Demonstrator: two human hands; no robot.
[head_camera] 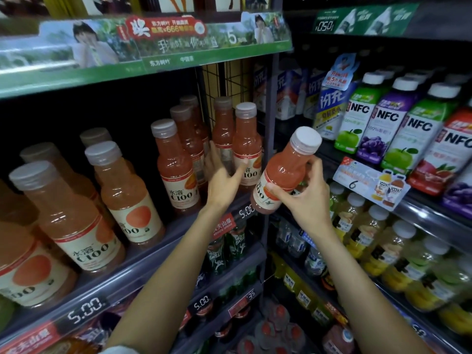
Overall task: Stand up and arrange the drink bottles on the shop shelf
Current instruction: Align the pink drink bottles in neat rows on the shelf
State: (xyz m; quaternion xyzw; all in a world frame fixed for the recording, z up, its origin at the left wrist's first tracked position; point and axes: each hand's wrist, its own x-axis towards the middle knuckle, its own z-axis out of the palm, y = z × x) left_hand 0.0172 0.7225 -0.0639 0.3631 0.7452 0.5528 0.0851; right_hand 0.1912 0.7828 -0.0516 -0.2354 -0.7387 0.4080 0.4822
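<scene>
— Bottles of pale orange drink stand in rows on the left of the shelf, upright, clear plastic with grey caps and cream labels bearing an orange disc. What's further along?

— Redder bottles of the same shape, packed toward a black wire grid at the shelf's right end. A dark rail along the shelf edge carries a price tag reading 5.00. A green banner runs overhead.

— And your hands?

— My left hand reaches in among the red bottles, fingers straight and spread wide, thumb lying on the label of the end bottle; it grips nothing. My right hand holds a red bottle in the air just past the shelf's upright post, tilted with its white cap up and to the right, thumb and fingers curled round its label and waist.

— Beyond that?

— A second bay: square juice bottles marked NFC, with white caps and apple or grape labels, above small yellow-labelled bottles. Lower shelves hold dark green bottles.
</scene>
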